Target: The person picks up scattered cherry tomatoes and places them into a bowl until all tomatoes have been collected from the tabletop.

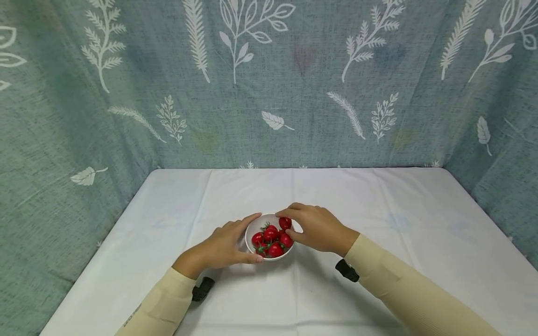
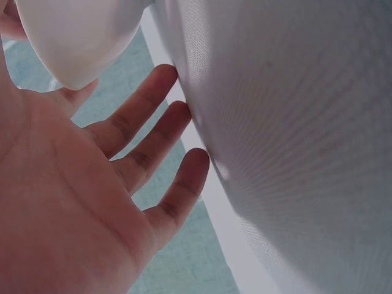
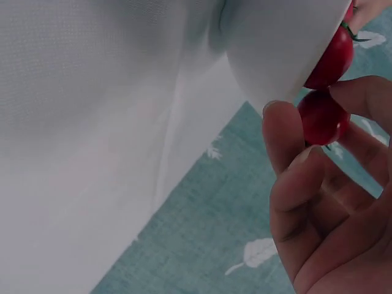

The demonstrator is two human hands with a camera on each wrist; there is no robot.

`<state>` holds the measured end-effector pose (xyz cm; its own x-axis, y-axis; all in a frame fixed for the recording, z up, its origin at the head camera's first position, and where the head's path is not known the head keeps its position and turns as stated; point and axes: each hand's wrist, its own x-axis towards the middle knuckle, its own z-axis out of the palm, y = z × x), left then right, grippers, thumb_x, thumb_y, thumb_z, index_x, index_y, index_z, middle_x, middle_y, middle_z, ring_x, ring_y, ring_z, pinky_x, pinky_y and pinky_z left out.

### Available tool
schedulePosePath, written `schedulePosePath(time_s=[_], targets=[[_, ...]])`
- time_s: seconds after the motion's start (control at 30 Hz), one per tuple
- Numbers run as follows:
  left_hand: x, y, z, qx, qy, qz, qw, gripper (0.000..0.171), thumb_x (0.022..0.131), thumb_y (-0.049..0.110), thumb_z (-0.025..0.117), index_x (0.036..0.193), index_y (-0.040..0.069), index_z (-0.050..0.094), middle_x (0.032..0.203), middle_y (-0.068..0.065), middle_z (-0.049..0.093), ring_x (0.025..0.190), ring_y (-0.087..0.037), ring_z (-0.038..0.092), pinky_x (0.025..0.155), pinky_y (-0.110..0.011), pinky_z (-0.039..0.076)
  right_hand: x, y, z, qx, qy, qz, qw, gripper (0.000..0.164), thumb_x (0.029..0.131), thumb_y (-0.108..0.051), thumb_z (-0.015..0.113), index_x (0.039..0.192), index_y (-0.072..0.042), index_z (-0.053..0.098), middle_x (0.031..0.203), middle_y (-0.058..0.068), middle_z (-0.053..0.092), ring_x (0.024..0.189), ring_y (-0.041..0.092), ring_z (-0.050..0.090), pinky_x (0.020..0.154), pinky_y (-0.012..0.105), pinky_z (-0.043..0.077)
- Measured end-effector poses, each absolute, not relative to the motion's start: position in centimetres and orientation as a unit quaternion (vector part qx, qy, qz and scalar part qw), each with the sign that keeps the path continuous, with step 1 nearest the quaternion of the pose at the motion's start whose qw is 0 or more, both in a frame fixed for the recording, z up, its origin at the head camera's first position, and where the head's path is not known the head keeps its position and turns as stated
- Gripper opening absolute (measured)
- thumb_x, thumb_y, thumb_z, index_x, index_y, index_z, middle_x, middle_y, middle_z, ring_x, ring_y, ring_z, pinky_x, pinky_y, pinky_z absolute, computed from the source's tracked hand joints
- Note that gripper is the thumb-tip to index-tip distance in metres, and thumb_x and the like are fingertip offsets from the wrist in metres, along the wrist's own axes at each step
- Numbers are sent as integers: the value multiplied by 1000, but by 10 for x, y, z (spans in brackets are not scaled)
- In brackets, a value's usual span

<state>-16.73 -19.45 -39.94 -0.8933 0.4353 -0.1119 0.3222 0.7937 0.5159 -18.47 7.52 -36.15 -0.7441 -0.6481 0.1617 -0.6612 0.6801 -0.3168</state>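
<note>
A small white bowl [image 1: 251,227] holds several red cherry tomatoes [image 1: 271,234] with green stems. My left hand [image 1: 222,245] spans the bowl's left side, its thumb at the near rim and forefinger at the far rim. The left wrist view shows the other fingers [image 2: 128,122] spread below the bowl wall [image 2: 86,37]. At the bowl's right rim, my right hand [image 1: 319,228] pinches one cherry tomato [image 3: 323,117] between thumb and fingers. Beside it, another tomato [image 3: 334,58] shows over the rim in the right wrist view.
A white cloth [image 1: 357,196] covers the table around the bowl. Grey-green curtains [image 1: 294,102] with white leaf prints hang behind the table and at both sides. Dark wrist devices show below the left cuff [image 1: 203,289] and the right cuff [image 1: 348,270].
</note>
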Motion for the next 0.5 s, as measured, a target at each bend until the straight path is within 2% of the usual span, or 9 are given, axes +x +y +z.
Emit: schedulePosePath(time_s=[0.23, 0.5], targets=[[-167, -194, -400, 199, 942, 247, 112, 107, 72, 70, 76, 159, 35, 24, 145, -2, 53, 130, -27, 48, 101, -61, 40, -191, 69, -367, 365, -915, 170, -10, 42, 92, -18, 65, 134, -22, 65, 124, -3, 67, 81, 11, 65, 77, 32, 52], [-166, -195, -400, 197, 942, 246, 112, 107, 72, 70, 76, 159, 35, 24, 145, -3, 53, 130, -28, 48, 99, -60, 42, -189, 70, -367, 372, -913, 167, -3, 41, 93, -18, 63, 134, -21, 65, 126, -2, 66, 88, 12, 68, 78, 34, 54]])
